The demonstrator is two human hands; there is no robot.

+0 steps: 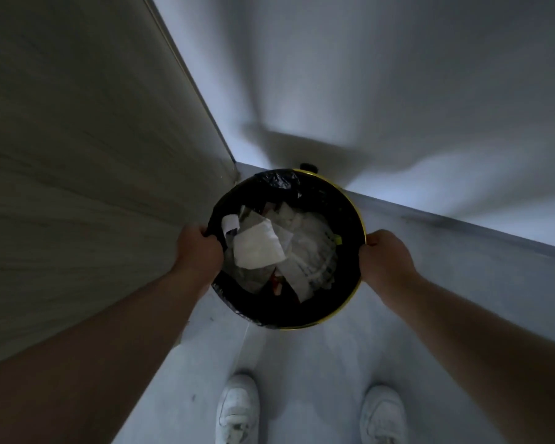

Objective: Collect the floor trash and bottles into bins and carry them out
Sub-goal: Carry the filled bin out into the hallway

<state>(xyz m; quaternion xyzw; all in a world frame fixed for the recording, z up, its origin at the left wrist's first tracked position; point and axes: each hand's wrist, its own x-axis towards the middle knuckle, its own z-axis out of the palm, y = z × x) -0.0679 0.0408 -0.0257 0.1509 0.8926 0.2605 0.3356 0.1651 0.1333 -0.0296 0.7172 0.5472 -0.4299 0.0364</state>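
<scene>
A round bin with a yellow rim [350,193] and a black liner bag sits in the room's corner, seen from straight above. Crumpled white paper and wrappers [269,248] fill it. My left hand [199,248] grips the left side of the rim, fingers curled over the liner. My right hand [382,254] grips the right side of the rim. Whether the bin stands on the floor or hangs in my hands, I cannot tell.
A wood-grain panel or door [77,155] rises on the left. A pale wall [398,75] stands behind the bin. Below lies light grey floor [302,363], with two white shoes [237,408] near the bottom edge. The scene is dim.
</scene>
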